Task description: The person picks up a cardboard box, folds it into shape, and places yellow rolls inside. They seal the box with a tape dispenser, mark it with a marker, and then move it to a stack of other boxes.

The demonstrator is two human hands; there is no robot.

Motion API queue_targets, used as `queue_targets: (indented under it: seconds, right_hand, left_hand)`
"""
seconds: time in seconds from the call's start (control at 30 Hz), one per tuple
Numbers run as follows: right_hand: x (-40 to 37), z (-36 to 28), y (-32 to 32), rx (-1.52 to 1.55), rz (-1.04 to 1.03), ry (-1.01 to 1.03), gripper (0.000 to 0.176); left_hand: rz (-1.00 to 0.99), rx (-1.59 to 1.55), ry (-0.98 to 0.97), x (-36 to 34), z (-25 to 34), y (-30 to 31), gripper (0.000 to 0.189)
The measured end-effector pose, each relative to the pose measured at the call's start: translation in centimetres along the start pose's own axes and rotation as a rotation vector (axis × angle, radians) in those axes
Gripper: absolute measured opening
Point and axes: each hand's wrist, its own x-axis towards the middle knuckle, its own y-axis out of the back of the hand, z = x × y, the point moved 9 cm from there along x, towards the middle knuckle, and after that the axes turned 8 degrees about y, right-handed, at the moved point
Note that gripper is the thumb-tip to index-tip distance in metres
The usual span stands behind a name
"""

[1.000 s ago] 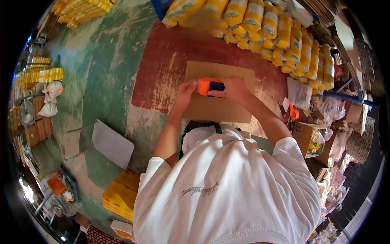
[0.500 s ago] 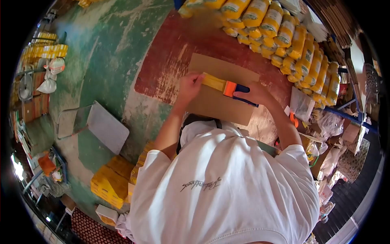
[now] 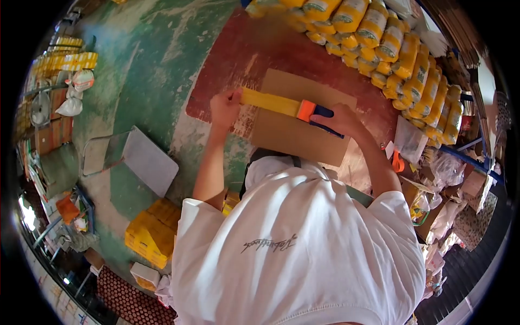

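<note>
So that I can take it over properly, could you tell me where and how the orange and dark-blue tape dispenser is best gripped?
Probably by its dark-blue handle, from the person's right: that slim part points away from the orange head, while the yellow tape stretches out leftward.

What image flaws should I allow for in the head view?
Head view: fisheye bending, black corners; soft smudge over the red surface near the yellow packs; bright streaks on the shirt; glare at lower left; tape fairly clear.
</note>
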Motion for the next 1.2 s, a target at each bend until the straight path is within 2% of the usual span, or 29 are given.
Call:
queue_targets:
  seconds: [0.07,0.17,0.27,0.47,0.53,0.67,0.8,0.87,0.97,1.07,1.17,1.2]
  right_hand:
    - [-0.3,-0.8,0.6,0.078,0.046,0.029,0.055]
    - [0.7,1.0,0.2,-0.042,0.053,0.022,0.058]
    - [0.8,1.1,0.0,-0.04,0.038,-0.024,0.061]
    - [0.9,0.7,0.0,-0.095,0.066,0.013,0.063]
    - [0.7,0.3,-0.1,-0.064,0.008,-0.053,0.063]
    - [1.2,0.5,-0.2,-0.098,0.032,-0.042,0.067]
    - [1.1,0.0,0.1,-0.094,0.083,-0.001,0.07]
    - [1.6,0.8,-0.1,-0.161,0.088,-0.013,0.07]
    - [1.6,0.9,-0.3,-0.217,0.07,-0.035,0.07]
    - [2.2,2.0,-0.7,-0.246,0.155,0.05,0.072]
    - [1.9,1.8,-0.6,-0.238,0.153,0.023,0.073]
    - [1.7,1.3,-0.4,-0.23,0.131,-0.011,0.073]
  left_hand:
    - [-0.034,-0.086,0.022,-0.1,-0.4,-0.3,0.033]
    - [-0.016,-0.196,0.098,-0.1,-3.6,-2.5,0.036]
    - [0.014,-0.16,0.126,-0.2,-5.7,-4.0,0.038]
    - [-0.056,-0.189,0.078,-0.5,-6.9,-5.9,0.039]
    - [-0.05,-0.282,0.109,-0.5,-9.9,-8.6,0.037]
    - [-0.093,-0.288,0.174,-0.9,-9.9,-10.6,0.038]
    - [-0.033,-0.349,0.13,-1.8,-7.9,-10.5,0.038]
    - [-0.025,-0.276,0.068,-1.6,-7.2,-10.2,0.044]
    - [-0.074,0.064,0.344,-2.1,-7.9,-9.4,0.064]
    - [-0.043,0.071,0.367,-1.8,-10.0,-9.2,0.076]
    - [0.063,0.031,0.19,-1.2,-10.9,-9.2,0.065]
    - [0.089,0.033,0.101,-1.8,-8.4,-8.1,0.064]
